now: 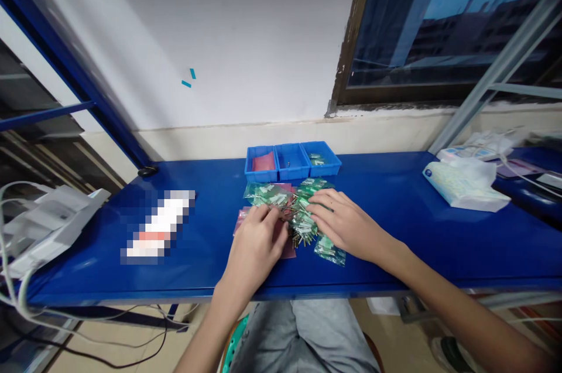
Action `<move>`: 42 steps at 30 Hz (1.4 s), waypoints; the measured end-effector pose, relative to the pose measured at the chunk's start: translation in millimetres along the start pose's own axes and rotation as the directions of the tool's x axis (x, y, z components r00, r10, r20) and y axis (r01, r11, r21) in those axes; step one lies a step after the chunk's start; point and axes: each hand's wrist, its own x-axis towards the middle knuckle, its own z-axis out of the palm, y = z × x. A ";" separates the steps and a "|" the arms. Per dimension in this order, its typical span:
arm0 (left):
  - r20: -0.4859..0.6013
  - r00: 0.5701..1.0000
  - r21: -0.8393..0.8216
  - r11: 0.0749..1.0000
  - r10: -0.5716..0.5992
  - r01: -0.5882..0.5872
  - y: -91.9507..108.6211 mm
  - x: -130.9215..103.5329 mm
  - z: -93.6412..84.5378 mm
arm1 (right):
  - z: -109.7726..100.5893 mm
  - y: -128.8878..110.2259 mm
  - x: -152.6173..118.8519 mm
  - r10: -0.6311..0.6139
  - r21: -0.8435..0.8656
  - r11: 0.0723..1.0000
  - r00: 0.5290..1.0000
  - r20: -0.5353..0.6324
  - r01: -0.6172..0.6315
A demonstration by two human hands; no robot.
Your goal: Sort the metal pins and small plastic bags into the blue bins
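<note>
My left hand (259, 238) is at the pile in front of me, its fingers curled together among small metal pieces; what they pinch, if anything, is hidden. My right hand (345, 223) lies over the right side of the pile, fingers stretched out and apart, touching clear plastic bags. These green-tinted bags (268, 192) hold small pale parts, and one such bag (329, 251) lies below my right hand. Several thin metal pins or screws (302, 239) stick out between the hands. Pink plastic bags (288, 251) show under the pile, partly covered.
Three joined blue bins (293, 172) stand behind the pile: pink material in the left, a tiny piece in the middle, small bagged parts in the right. A tissue pack (468, 188) lies right on the blue table (211, 267). White power strips (48, 232) with cables are left.
</note>
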 end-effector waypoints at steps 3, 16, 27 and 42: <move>0.012 1.000 -0.012 1.000 0.000 0.000 -3.2 6.7 -12.6 | -2.4 -4.7 9.1 -0.014 0.086 0.996 1.000 -0.022 0.016; 0.061 0.981 -0.323 0.934 0.184 -0.155 -52.4 120.5 -9.6 | 20.7 34.1 84.8 0.320 0.639 0.712 0.945 0.075 -0.292; -0.097 0.911 -0.066 0.910 0.402 -0.409 -54.9 102.7 14.7 | 33.5 41.4 70.0 0.477 0.616 0.716 0.874 -0.088 -0.329; -0.197 0.919 -0.250 0.889 0.341 -0.384 -47.7 98.5 19.6 | 37.2 34.0 67.8 0.397 0.561 0.790 0.904 -0.159 -0.249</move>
